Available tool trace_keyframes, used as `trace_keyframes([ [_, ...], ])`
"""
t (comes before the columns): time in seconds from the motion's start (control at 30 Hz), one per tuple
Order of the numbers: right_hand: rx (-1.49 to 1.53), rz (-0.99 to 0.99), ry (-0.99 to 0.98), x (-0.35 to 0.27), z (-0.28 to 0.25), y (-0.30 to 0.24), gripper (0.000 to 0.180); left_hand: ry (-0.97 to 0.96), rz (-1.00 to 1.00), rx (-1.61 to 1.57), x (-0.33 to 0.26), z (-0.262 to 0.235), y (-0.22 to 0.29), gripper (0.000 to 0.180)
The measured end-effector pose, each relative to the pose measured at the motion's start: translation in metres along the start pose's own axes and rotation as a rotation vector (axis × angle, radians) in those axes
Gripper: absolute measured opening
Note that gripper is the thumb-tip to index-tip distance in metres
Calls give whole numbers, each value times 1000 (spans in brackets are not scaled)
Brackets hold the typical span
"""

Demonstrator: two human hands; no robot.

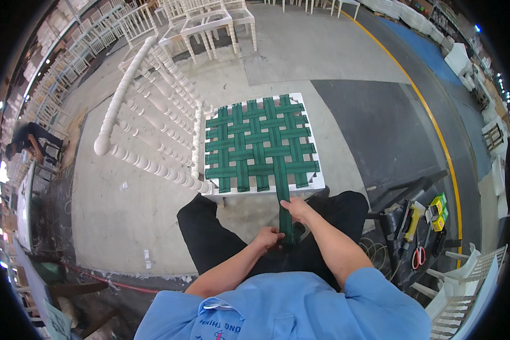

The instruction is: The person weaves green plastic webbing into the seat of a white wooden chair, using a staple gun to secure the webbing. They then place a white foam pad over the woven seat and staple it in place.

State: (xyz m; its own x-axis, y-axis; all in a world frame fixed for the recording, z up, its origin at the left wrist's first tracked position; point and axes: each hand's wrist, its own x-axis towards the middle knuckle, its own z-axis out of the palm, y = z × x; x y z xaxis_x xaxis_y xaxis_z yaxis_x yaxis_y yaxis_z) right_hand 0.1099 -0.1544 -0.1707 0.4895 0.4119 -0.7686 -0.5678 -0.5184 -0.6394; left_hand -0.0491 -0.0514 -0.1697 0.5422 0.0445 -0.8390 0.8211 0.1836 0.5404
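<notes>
The grey concrete workshop floor (124, 204) fills most of the view, with a darker grey painted patch (379, 130) to the right and a curved yellow line (430, 113) running along that patch's far edge. Rows of unfinished white wooden chair frames (209, 22) stand at the far end and along the left side.

Directly ahead of the person, a white turned-wood chair (153, 119) sits with its spindled backrest to the left and its square seat frame to the right. Across that seat frame stretches a woven lattice of dark green webbing straps (260, 141), interlaced over and under each other and reaching from edge to edge.

One loose green webbing strap (283, 192) runs off the near edge of the seat towards the person, passing between black-trousered knees. The right hand (296, 208) grips this strap just below the seat edge, fingers clenched around it. The left hand (269, 237) holds the same strap lower down, nearer the body, its fingers also closed on it. The strap looks taut between seat and hands.

To the right, a dark tool stand (402, 204) carries small items: a yellow-bodied hand tool (412, 221), a pair of red-handled scissors (418, 256) and small yellow and green boxes (438, 211). Another white chair frame (464, 289) sits beyond it at the lower right.

Far off at the left edge, another person (31, 139) in dark clothes bends over.
</notes>
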Motion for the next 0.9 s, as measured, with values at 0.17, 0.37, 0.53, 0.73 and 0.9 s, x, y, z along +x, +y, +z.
trace_keyframes([
  [0.17,-925,-193,145,16,2,22,55,188,264,113,4,-8,15,29],
  [0.37,-805,-82,-71,89,-16,79,21,-372,-118,-915,59,-21,51,56],
  [0.53,-264,-278,-118,172,-24,143,30,-336,-293,-1210,110,-20,63,57],
  [0.73,-820,-37,193,179,-7,122,31,-226,-330,-1317,148,-18,76,48],
  [0.9,-1093,263,322,173,5,76,31,-457,-234,-1637,168,-21,81,48],
])
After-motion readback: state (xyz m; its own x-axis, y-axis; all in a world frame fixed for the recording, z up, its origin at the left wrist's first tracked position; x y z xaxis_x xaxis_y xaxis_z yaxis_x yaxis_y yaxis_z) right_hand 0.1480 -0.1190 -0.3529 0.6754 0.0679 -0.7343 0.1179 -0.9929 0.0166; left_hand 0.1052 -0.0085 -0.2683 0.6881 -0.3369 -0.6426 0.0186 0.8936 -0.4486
